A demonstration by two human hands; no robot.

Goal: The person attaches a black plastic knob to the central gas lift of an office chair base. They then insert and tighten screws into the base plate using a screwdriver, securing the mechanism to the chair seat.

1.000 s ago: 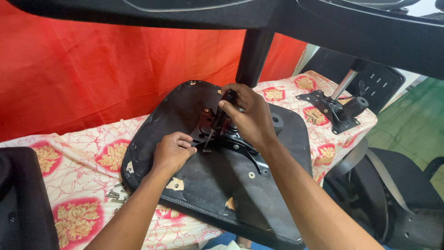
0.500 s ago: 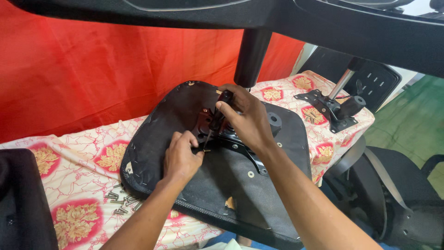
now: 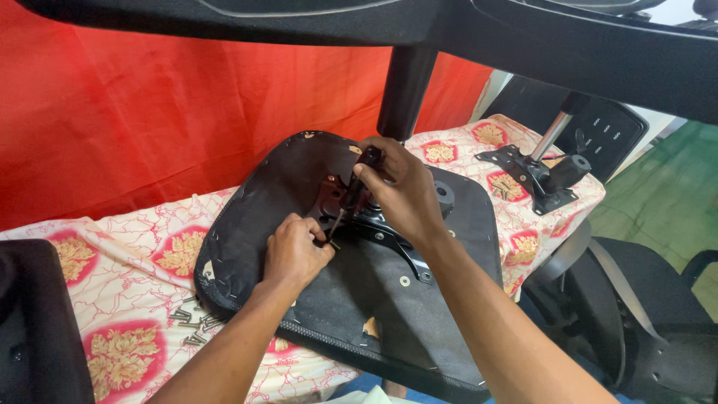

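Observation:
An upturned black chair seat (image 3: 299, 299) lies on a table with a red and cream patterned cloth (image 3: 134, 262). A black metal bracket (image 3: 381, 228) sits on the seat's underside. My right hand (image 3: 400, 194) grips a dark-handled screwdriver (image 3: 351, 191), tilted, with its tip down at the bracket's left arm. My left hand (image 3: 295, 251) is closed at the tip, pinching something small there that I cannot make out.
Several loose screws (image 3: 191, 325) lie on the cloth by the seat's left edge. A chair tilt mechanism with a gas cylinder (image 3: 542, 168) rests at the table's far right. Black chair parts (image 3: 523, 45) hang overhead. A red curtain (image 3: 187, 112) hangs behind.
My left hand slid right along the seat to the screwdriver tip at the bracket. My right hand stayed on the screwdriver handle.

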